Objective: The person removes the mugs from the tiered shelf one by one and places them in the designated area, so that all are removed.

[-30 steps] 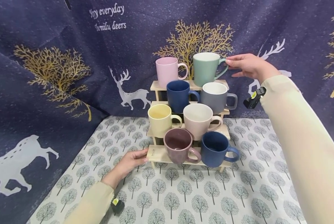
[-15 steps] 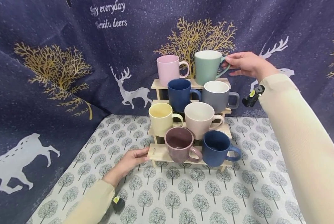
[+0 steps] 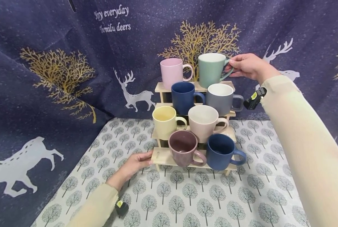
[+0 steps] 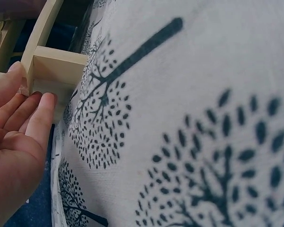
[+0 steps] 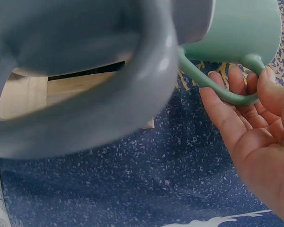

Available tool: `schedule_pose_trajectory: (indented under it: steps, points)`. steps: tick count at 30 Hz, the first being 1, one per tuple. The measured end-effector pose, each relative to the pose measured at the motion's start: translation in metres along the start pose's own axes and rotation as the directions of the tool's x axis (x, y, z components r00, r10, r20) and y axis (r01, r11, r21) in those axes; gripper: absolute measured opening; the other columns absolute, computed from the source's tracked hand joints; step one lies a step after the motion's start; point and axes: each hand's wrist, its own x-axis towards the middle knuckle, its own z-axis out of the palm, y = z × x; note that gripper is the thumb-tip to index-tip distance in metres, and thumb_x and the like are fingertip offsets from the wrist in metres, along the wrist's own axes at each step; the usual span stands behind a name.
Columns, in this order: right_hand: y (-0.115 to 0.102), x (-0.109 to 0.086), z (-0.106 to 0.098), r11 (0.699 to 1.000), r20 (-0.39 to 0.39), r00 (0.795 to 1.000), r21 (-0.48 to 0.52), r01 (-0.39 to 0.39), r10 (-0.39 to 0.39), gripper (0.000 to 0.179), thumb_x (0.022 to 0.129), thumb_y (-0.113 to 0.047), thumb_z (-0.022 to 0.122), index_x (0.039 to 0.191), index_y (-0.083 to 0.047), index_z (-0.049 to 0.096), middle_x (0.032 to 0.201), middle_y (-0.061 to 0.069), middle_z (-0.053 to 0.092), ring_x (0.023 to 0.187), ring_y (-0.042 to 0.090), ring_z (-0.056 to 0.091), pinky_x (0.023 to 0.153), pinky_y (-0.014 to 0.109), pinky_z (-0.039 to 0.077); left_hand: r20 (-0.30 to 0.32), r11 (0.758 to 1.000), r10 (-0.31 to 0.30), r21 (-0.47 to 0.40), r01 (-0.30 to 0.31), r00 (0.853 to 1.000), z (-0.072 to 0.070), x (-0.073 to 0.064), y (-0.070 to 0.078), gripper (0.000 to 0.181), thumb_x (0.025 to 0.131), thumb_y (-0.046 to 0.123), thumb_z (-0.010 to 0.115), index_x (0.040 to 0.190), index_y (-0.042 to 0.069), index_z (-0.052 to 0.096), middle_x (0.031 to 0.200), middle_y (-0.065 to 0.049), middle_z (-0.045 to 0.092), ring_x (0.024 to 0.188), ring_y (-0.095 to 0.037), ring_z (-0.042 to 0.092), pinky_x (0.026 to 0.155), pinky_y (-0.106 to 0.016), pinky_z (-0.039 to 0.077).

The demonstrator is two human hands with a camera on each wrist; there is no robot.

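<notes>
My right hand [image 3: 249, 65] pinches the handle of a sage-green mug [image 3: 210, 72] on the top tier of a wooden stepped rack [image 3: 161, 155]. In the right wrist view, the thumb lies at the top of the green handle [image 5: 213, 89], with fingertips behind it. My left hand [image 3: 134, 164] grips the left end of the rack's lowest board; in the left wrist view, the thumb is on one side of the wood [image 4: 61, 66] and fingers on the other. A pink mug [image 3: 171, 74] stands left of the green one. A grey mug [image 3: 219, 99] sits just below it.
Lower tiers carry a navy mug [image 3: 183, 99], a yellow mug [image 3: 164, 124], a pale pink mug [image 3: 203, 124], a mauve mug [image 3: 183, 149] and a blue mug [image 3: 220, 154]. The tablecloth [image 3: 163, 201] has printed trees. A dark blue deer-patterned cloth [image 3: 81, 28] hangs behind.
My right fingers have moved slightly left, further in at the green mug's handle. The mugs and my left hand keep their places; the head view shifts slightly.
</notes>
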Motion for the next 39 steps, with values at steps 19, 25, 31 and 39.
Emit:
schedule_pose_trajectory:
  steps: [19,25,31,39]
  points:
    - [0.007,0.000,0.005,0.996,-0.077,0.994,0.018,0.083,-0.082,0.033,0.106,-0.015,0.049,0.081,-0.016,0.070,0.073,-0.004,0.073,0.068,0.005,0.072,0.062,0.016,0.063,0.013,1.000,-0.010,-0.004,0.010,1.000,0.003,-0.003,0.003,0.057,0.095,0.008,0.066,0.146,-0.004,0.046,0.154,-0.023,0.045,0.136,-0.042,0.057,0.112,-0.035,0.054]
    - [0.002,-0.002,0.006,0.995,-0.095,0.990,-0.011,0.100,-0.100,0.035,0.106,-0.014,0.048,0.079,-0.016,0.071,0.072,-0.005,0.073,0.066,0.005,0.071,0.058,0.016,0.062,0.004,1.000,-0.011,-0.014,0.012,1.000,0.001,-0.005,0.007,0.056,0.094,0.007,0.066,0.146,-0.003,0.046,0.153,-0.024,0.045,0.133,-0.042,0.060,0.108,-0.031,0.056]
    - [0.000,-0.004,0.006,0.993,-0.136,0.985,0.034,0.110,-0.105,0.034,0.105,-0.014,0.051,0.079,-0.016,0.071,0.071,-0.004,0.073,0.064,0.006,0.072,0.057,0.016,0.062,0.011,1.000,0.004,-0.006,-0.004,1.000,0.002,-0.005,0.007,0.056,0.095,0.007,0.066,0.146,-0.004,0.045,0.153,-0.025,0.045,0.133,-0.042,0.060,0.109,-0.032,0.055]
    - [-0.003,-0.009,0.005,0.983,-0.158,0.979,0.113,0.146,-0.127,0.034,0.104,-0.011,0.053,0.076,-0.012,0.074,0.070,-0.002,0.074,0.064,0.007,0.073,0.057,0.017,0.062,0.008,1.000,0.004,-0.011,-0.004,1.000,0.002,-0.005,0.006,0.056,0.094,0.006,0.067,0.145,-0.004,0.047,0.152,-0.024,0.046,0.132,-0.043,0.060,0.108,-0.031,0.056]
